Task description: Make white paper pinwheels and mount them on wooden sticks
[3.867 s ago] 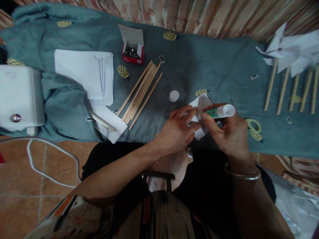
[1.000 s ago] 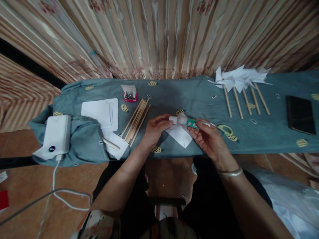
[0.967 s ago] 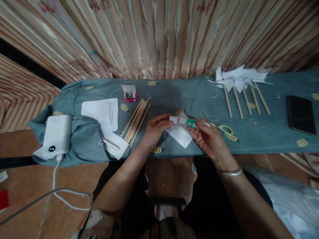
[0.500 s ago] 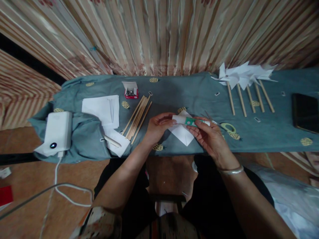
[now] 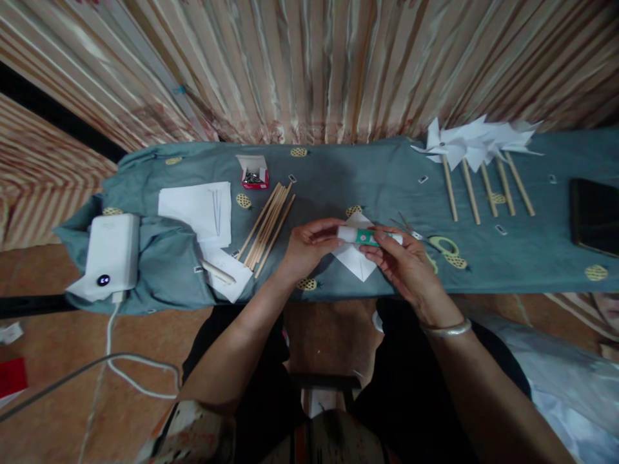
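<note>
A white and green glue stick point(image 5: 363, 236) lies level between my two hands, above a square of white paper point(image 5: 356, 263) on the cloth. My left hand point(image 5: 312, 245) is closed on its white left end. Around the green middle and right end, the fingers of my right hand point(image 5: 403, 261) are wrapped. Creases run across the paper square, partly hidden by the glue stick and my fingers. Just right of my right hand lie scissors point(image 5: 442, 246) with light green handles.
Left are wooden sticks point(image 5: 269, 225), an open red box point(image 5: 255, 177) of small metal pieces, white paper sheets point(image 5: 188, 209), a white pen point(image 5: 217, 272) and a power bank point(image 5: 113, 252). Right are several paper pinwheels point(image 5: 476, 145) on sticks and a dark phone-like device point(image 5: 594, 216).
The glue stick has shifted slightly and turned a little between my hands, still held at both ends. The view has moved marginally; the other things stay put.
</note>
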{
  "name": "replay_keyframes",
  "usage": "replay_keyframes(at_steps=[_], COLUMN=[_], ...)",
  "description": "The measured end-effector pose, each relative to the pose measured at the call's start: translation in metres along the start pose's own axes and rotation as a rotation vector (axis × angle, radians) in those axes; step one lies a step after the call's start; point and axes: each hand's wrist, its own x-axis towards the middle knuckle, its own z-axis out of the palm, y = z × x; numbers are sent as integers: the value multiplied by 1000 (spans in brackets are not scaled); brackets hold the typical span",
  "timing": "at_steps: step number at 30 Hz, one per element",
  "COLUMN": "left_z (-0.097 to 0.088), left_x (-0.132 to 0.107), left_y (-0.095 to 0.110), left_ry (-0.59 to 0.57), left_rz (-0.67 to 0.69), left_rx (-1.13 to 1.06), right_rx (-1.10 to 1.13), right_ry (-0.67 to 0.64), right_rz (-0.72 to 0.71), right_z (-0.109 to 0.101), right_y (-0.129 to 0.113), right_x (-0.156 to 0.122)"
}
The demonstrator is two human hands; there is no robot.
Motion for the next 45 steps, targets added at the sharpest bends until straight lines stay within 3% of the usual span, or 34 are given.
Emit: replay_keyframes(at_steps=[10,14,19,22,27,31,34,45], left_z=[5,-4,-38,-51,-40,-16,-3,2], left_x=[-1,3,16,18,3,-20,-31,-25], left_y=[-4,-3,1,5,15,9,0,-15], left_ry=[-45,41,327,362,245,-167,-325,-321], left_rz=[17,71,289,414,588,672,706,800], left_rx=[22,140,574,907,1227,1276,1291,1352], right_rx=[-38,-121,-300,-464,-897,-1076,-1159,-1317], right_ry=[-16,-33,23,31,-19,-105,-124,-167], right_rz=[71,-18,-213,-322,-522,-618,-651,-743], right_z=[10,5,-11,-19,-27,-32,-36,-38], right_y=[3,5,5,5,3,4,6,9], right_x=[-1,1,2,-2,-14,-19,-20,-19])
